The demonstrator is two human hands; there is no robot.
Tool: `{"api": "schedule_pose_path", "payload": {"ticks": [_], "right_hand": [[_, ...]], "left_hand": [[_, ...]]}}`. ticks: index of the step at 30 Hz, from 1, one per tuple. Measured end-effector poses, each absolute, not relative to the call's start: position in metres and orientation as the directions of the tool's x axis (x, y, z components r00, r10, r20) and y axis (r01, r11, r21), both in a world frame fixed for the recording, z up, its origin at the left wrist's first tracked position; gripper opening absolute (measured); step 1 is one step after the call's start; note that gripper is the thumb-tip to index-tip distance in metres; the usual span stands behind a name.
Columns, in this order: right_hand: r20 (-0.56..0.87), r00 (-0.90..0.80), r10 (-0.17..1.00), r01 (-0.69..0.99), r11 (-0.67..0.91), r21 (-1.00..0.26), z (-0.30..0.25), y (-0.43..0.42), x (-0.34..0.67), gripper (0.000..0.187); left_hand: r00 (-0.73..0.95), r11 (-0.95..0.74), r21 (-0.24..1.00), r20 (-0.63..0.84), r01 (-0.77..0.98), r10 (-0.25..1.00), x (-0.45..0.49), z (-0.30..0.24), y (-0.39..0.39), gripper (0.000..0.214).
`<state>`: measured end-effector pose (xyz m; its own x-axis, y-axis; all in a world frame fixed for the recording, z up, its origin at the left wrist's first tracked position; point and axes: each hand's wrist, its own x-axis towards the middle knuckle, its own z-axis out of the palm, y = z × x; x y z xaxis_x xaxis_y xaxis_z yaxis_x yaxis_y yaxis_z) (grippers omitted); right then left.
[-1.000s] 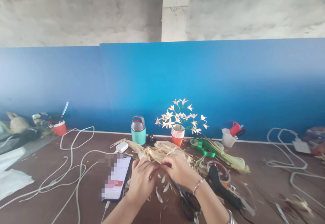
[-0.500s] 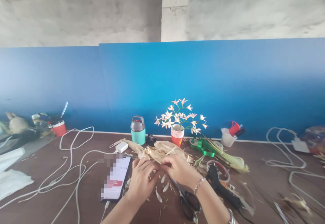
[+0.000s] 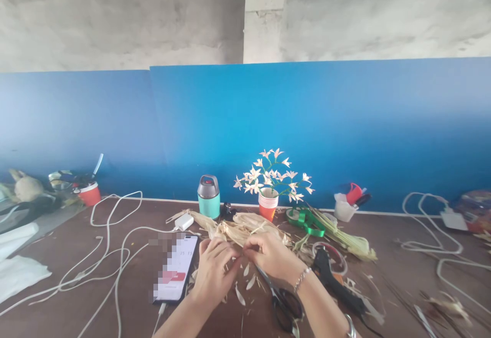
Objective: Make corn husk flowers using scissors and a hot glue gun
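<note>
My left hand (image 3: 218,266) and my right hand (image 3: 270,256) meet over the table, fingertips almost touching. Each hand is closed in a pinch, and whatever lies between the fingers is too small or hidden to make out. Below them several pale petal-shaped husk pieces (image 3: 240,294) lie scattered. Black-handled scissors (image 3: 286,305) rest under my right wrist. Just beyond the fingers is a pile of dried corn husks (image 3: 240,229). Behind it, a stack of paper cups (image 3: 267,205) holds pale handmade flowers (image 3: 264,177) on green stems.
A phone (image 3: 178,271) on a charging cable lies left of my left hand. A teal flask (image 3: 209,200) stands behind. To the right are a black glue gun (image 3: 333,279), green ribbon (image 3: 307,221), a tape roll (image 3: 339,258) and a bundle of pale stalks (image 3: 347,238). White cables (image 3: 115,256) cross the left side.
Both hands stay nearly in place, with only very slight finger and wrist movement. The digits on the phone screen have changed.
</note>
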<state>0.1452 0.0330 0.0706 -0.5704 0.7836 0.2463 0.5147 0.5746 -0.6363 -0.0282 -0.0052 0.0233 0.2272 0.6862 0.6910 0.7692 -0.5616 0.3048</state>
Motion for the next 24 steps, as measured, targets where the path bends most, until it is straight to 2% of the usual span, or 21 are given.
{"api": "schedule_pose_path", "payload": {"ticks": [10, 12, 14, 17, 20, 22, 24], "right_hand": [[0.319, -0.551, 0.771, 0.485, 0.607, -0.63, 0.07, 0.034, 0.142, 0.018], [0.317, -0.535, 0.783, 0.481, 0.591, -0.647, 0.072, 0.033, 0.141, 0.018], [0.294, -0.512, 0.807, 0.475, 0.551, -0.686, 0.072, 0.034, 0.141, 0.018], [0.209, -0.475, 0.855, 0.46, 0.444, -0.769, 0.068, 0.035, 0.139, 0.016], [0.055, -0.484, 0.873, 0.371, 0.262, -0.891, 0.058, 0.037, 0.133, 0.015], [-0.034, -0.519, 0.854, 0.29, 0.139, -0.947, 0.052, 0.036, 0.127, 0.015], [-0.078, -0.539, 0.839, 0.24, 0.064, -0.969, 0.047, 0.036, 0.123, 0.016]], "left_hand": [[0.18, -0.546, 0.34, 0.702, 0.766, 0.689, -0.027, 0.024, -0.005, 0.015], [0.146, -0.537, 0.394, 0.69, 0.746, 0.709, -0.027, 0.023, -0.004, 0.014], [0.07, -0.509, 0.508, 0.656, 0.695, 0.751, -0.027, 0.021, -0.002, 0.015], [-0.08, -0.433, 0.748, 0.54, 0.503, 0.838, -0.026, 0.019, -0.001, 0.016], [-0.184, -0.313, 0.93, 0.348, 0.193, 0.919, -0.021, 0.019, -0.001, 0.018], [-0.206, -0.224, 0.974, 0.211, -0.038, 0.955, -0.018, 0.02, -0.003, 0.022], [-0.19, -0.157, 0.958, 0.113, -0.238, 0.975, -0.015, 0.022, -0.004, 0.026]]}}
